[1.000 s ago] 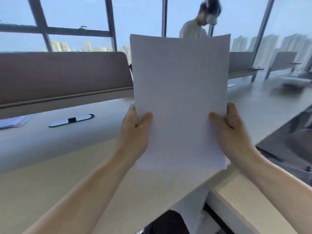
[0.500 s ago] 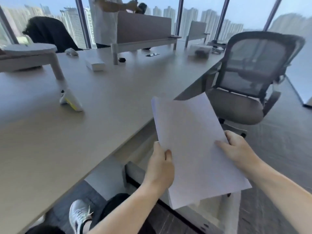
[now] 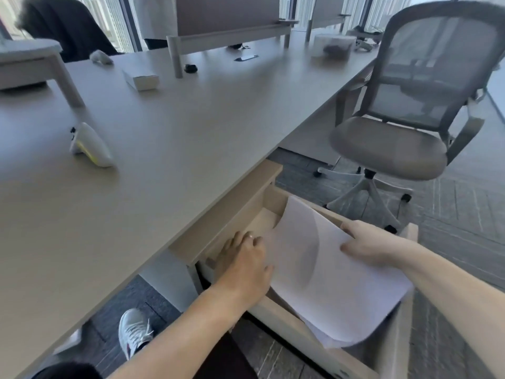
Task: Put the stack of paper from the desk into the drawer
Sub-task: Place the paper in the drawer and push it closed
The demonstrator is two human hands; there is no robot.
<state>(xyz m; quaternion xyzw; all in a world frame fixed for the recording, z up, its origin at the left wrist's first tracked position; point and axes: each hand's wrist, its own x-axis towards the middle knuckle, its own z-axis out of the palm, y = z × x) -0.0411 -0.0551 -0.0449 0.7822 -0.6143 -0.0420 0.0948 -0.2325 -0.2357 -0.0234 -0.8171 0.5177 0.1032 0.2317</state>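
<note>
While the fingers of the right hand pinch the far edge of the stack of paper, thumb on top and the other digits hidden beneath, the left hand lies palm-down with its fingers loosely spread at the stack's near edge; whether it grips the sheets or only steadies them cannot be told. The stack bows downward in the middle, its far corner dipping inside the open drawer, its lower end curling over the drawer's front portion; other sheets appear to lie beneath it. The drawer projects from under the desk, near an office chair. A white handheld device and a small box rest on the desktop, well apart from the hands. To complete the placement well, the stack should probably be lowered flat and squared against the drawer walls, both hands releasing together so that no sheet folds or catches on the front panel.
</note>
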